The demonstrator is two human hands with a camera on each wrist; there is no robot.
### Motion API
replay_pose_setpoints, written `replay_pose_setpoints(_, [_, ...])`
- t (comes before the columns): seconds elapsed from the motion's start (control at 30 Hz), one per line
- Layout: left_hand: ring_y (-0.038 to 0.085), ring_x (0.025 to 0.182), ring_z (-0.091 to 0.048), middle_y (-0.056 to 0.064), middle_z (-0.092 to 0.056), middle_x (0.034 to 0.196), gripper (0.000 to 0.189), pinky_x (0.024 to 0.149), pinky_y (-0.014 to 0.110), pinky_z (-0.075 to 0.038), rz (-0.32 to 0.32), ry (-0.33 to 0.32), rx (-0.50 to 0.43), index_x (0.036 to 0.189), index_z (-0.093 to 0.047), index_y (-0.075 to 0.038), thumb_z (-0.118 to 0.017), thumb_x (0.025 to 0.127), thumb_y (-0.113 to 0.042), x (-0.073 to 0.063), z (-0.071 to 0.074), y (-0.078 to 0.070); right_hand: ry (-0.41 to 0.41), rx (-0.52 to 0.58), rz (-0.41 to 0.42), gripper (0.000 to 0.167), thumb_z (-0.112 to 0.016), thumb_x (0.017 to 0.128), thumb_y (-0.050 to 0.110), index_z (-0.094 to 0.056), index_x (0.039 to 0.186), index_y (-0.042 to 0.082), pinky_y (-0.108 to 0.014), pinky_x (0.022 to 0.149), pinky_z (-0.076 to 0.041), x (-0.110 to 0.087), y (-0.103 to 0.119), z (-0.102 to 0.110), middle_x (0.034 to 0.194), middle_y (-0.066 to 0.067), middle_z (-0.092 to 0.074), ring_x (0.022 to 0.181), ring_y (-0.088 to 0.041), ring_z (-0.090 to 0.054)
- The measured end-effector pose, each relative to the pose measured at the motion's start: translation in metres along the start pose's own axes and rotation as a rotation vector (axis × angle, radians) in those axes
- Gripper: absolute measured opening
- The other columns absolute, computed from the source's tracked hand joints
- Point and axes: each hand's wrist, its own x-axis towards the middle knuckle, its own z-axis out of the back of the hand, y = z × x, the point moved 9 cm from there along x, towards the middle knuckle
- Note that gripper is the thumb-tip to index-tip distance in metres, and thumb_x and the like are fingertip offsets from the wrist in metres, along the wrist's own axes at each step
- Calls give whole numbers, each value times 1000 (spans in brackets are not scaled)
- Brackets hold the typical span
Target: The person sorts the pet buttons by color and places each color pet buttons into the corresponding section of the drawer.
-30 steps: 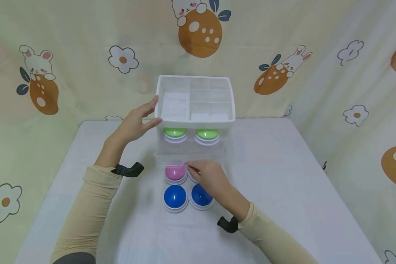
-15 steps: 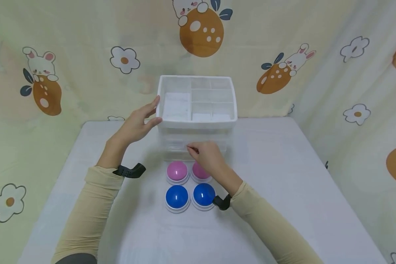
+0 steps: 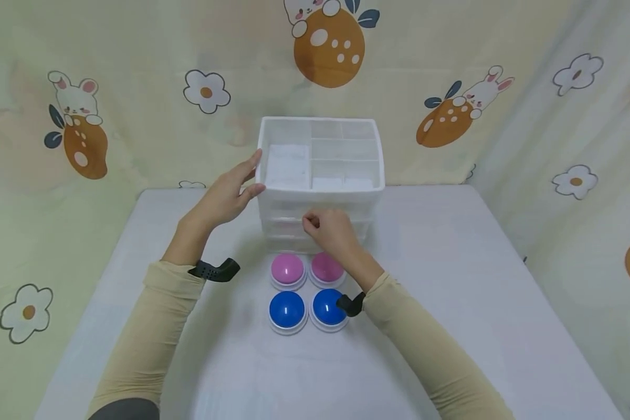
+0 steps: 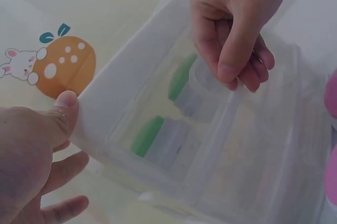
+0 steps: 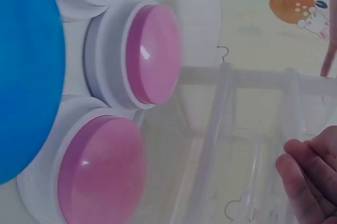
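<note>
A white, translucent drawer box (image 3: 320, 201) stands at the back of the table. My left hand (image 3: 223, 195) rests against its left side, thumb and fingers spread along the upper edge. My right hand (image 3: 332, 230) is at the front of the upper drawer, fingers curled, pinching the clear drawer handle (image 4: 202, 79). This drawer sits pushed in, and two green push buttons (image 4: 148, 135) show through its front in the left wrist view. Before the box stand two pink push buttons (image 3: 287, 268) and, nearer, two blue push buttons (image 3: 286, 309).
The box has a divided white tray (image 3: 285, 164) as its top. Below the upper drawer is another clear drawer (image 4: 253, 155). A white cloth covers the table (image 3: 451, 291); a patterned curtain (image 3: 152, 76) hangs behind.
My right hand has moved away from me, and the upper drawer with the green buttons has slid into the box, uncovering the pink buttons. My left hand has stayed on the box's side.
</note>
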Motion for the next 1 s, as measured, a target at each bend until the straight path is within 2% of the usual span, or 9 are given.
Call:
replay_pose_setpoints(0.1, [26, 140, -35, 2, -19, 159, 74, 112, 48, -33, 10, 7, -15, 153, -8, -30, -54, 95, -33, 2, -3, -1, -4, 45, -41, 17, -61, 91, 21, -74, 93, 11, -24, 67, -56, -4, -5, 1, 83, -3, -74, 75, -13, -67])
replay_pose_setpoints(0.17, [26, 140, -35, 2, -19, 159, 74, 112, 48, -34, 14, 10, -21, 153, -8, -31, -54, 95, -33, 3, -4, -1, 11, 204, -127, 17, -61, 92, 22, -73, 95, 10, -26, 68, -57, -13, -13, -8, 83, -4, -73, 74, -14, -67])
replay_pose_setpoints(0.27, [26, 140, -36, 2, -18, 160, 74, 112, 47, -34, 8, 16, -33, 153, -8, -30, -54, 95, -33, 2, -6, -1, 27, 629, -388, 22, -59, 94, 23, -67, 106, 6, -27, 73, -59, -38, -28, -38, 95, -12, -72, 78, -15, -68])
replay_pose_setpoints(0.37, [26, 140, -36, 2, -18, 160, 74, 112, 47, -33, 13, 19, -40, 153, -8, -30, -54, 95, -33, 0, -5, 0, 13, 1089, -694, 34, -53, 98, 21, -54, 125, 1, -30, 88, -56, -58, -39, -73, 118, -20, -64, 99, -23, -68])
replay_pose_setpoints(0.47, [27, 140, -36, 2, -17, 160, 74, 113, 47, -33, 17, 16, -43, 153, -7, -30, -54, 96, -33, 0, -3, 0, -5, 1337, -875, 44, -47, 100, 21, -38, 138, 1, -30, 99, -49, -60, -42, -88, 133, -22, -52, 119, -28, -58])
replay_pose_setpoints(0.53, [27, 140, -36, 3, -17, 160, 74, 112, 47, -34, 11, 18, -46, 153, -7, -30, -53, 96, -34, 1, -4, -1, -29, 1418, -914, 47, -46, 101, 23, -34, 140, 0, -28, 99, -49, -56, -45, -89, 132, -22, -51, 122, -28, -56])
replay_pose_setpoints(0.67, [29, 140, -35, 4, -16, 160, 74, 111, 47, -35, 1, 30, -76, 153, -7, -29, -53, 96, -34, 1, -5, 0, -84, 1460, -921, 42, -48, 100, 25, -40, 134, 1, -22, 90, -53, -51, -49, -89, 123, -16, -56, 107, -20, -64])
replay_pose_setpoints(0.83, [27, 140, -36, 2, -15, 160, 74, 110, 47, -36, 0, 16, -93, 153, -7, -31, -53, 96, -36, 1, -3, 2, -165, 1544, -838, 38, -49, 100, 23, -44, 128, -2, -20, 89, -53, -45, -48, -89, 115, -13, -60, 94, -11, -65])
replay_pose_setpoints(1.0, [26, 139, -38, 0, -15, 160, 73, 111, 44, -36, -18, 7, -86, 153, -7, -32, -53, 96, -38, 1, -1, 4, -165, 1548, -824, 45, -48, 98, 39, -46, 120, 1, -19, 86, -54, -49, -47, -95, 103, -8, -63, 89, -9, -67])
